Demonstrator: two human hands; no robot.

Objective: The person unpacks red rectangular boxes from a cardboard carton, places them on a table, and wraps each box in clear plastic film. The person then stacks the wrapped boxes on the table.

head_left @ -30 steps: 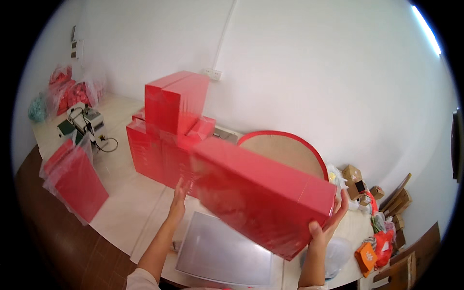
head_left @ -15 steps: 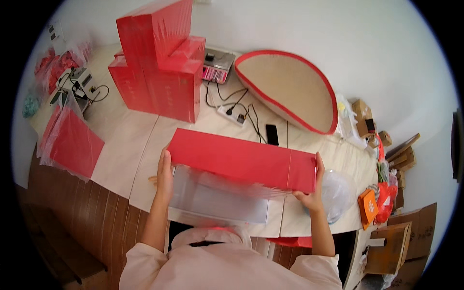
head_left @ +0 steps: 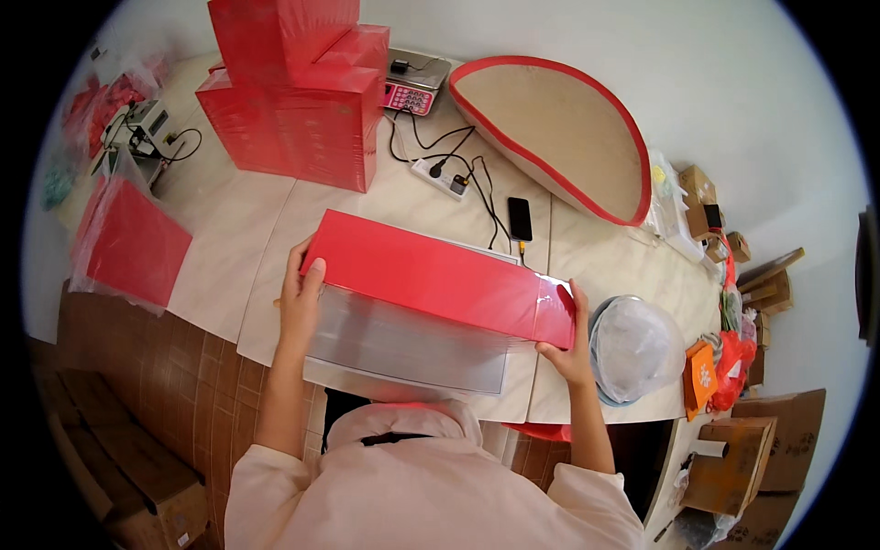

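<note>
Pale tabletop [head_left: 229, 238] carries stacked red boxes [head_left: 293, 101] behind. Between the hands lies a long red box [head_left: 431, 275]: left hand [head_left: 301, 298] clasps its left end, right hand [head_left: 564, 344] grips its right end.

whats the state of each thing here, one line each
red flat box: lying on the table, gripped at both ends
left hand: gripping the box's left end
right hand: gripping the box's right end
clear plastic sheet: lying flat beside the box's near edge
stack of red boxes: piled, closed
power strip: cables plugged in
phone: screen dark, cable attached
</note>
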